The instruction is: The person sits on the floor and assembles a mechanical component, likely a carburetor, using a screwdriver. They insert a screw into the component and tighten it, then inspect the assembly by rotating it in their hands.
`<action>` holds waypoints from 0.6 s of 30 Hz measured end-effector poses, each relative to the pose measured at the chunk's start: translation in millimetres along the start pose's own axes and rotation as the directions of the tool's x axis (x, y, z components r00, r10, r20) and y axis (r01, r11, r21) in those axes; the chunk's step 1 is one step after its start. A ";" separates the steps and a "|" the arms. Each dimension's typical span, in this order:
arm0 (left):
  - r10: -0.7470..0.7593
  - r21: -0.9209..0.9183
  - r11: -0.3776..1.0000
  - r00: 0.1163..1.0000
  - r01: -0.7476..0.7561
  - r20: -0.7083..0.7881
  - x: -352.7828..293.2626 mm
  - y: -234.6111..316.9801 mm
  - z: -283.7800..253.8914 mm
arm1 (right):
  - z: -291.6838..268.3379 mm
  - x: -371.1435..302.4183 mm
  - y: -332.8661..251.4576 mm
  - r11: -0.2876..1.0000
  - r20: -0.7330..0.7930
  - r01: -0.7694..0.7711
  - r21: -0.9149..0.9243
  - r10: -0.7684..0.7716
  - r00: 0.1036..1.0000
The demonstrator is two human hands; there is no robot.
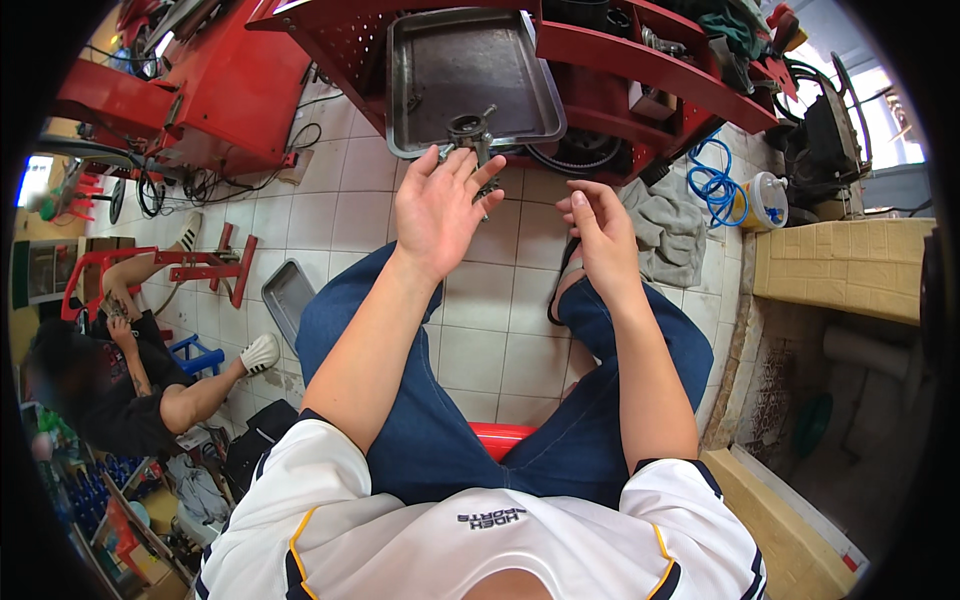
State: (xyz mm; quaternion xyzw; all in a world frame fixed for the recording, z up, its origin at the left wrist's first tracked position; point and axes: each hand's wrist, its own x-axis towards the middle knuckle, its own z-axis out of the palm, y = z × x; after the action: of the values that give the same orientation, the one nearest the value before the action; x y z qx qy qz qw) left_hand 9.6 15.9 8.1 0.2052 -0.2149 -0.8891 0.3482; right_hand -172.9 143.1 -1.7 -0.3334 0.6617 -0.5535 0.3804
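Observation:
My left hand (440,212) is raised palm up over the floor, fingers spread, with nothing in it. Just beyond its fingertips, a grey metal part with a round opening (466,127), which looks like a carburetor, stands at the near rim of a metal tray (548,92). My left fingers partly cover that part, and I cannot tell whether they touch it. To the right, my right hand (607,238) hovers above my right knee, its fingers loosely bent and the thumb apart from them. Nothing shows in it.
A red workshop stand (640,45) rises behind the tray. On the right lie a grey cloth (668,232), a coiled blue hose (715,185) and a cardboard box (845,270). A small grey tray (287,300) rests by my left knee. Another person (125,375) sits at the left.

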 end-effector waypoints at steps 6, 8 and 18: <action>0.017 0.191 0.982 1.000 -0.015 -0.010 -0.4 -3.2 2.0 | 0.2 -1.2 -4.3 1.000 -0.018 0.018 -0.024 -0.018 1.000; 0.044 0.437 0.899 0.999 -0.041 0.003 -0.6 -6.6 -0.4 | -0.5 -1.5 -4.7 0.999 -0.029 0.018 -0.037 -0.019 0.999; 0.137 0.777 0.545 0.948 -0.314 0.287 -6.7 -31.6 -2.2 | 12.5 -6.0 -0.7 0.995 0.087 -0.029 0.097 0.020 0.996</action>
State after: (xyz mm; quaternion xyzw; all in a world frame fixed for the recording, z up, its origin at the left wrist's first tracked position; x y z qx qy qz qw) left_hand -1.6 41.1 -8.8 0.2259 -0.6559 -0.6528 0.3043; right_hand -159.1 142.2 -1.5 -0.3295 0.6209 -0.5657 0.4311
